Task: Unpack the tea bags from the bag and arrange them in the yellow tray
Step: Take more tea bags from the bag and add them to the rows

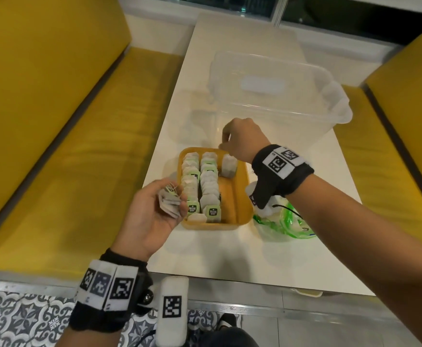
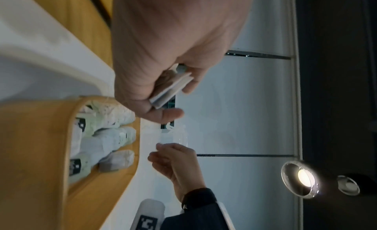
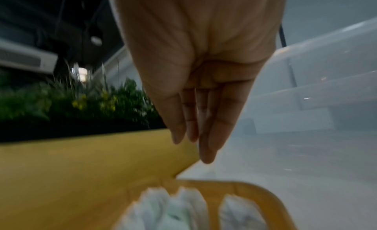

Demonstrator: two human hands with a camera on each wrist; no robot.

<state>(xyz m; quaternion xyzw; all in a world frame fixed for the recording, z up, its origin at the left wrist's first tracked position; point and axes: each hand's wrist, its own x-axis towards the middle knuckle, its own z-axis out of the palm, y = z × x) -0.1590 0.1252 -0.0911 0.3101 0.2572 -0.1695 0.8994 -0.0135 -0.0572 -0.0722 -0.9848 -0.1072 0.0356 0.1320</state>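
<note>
The yellow tray sits on the white table and holds two full rows of white tea bags with green tags. A single tea bag stands alone at the far end of a third row. My right hand hovers just above that bag with straight, empty fingers. Beside the tray's near left corner, my left hand grips a small stack of tea bags, seen edge-on as a tea bag stack in the left wrist view. The crumpled clear-and-green bag lies right of the tray.
A large clear plastic bin stands just behind the tray, close to my right hand. Yellow bench seats flank the table on both sides. The table's near edge runs just below my left wrist.
</note>
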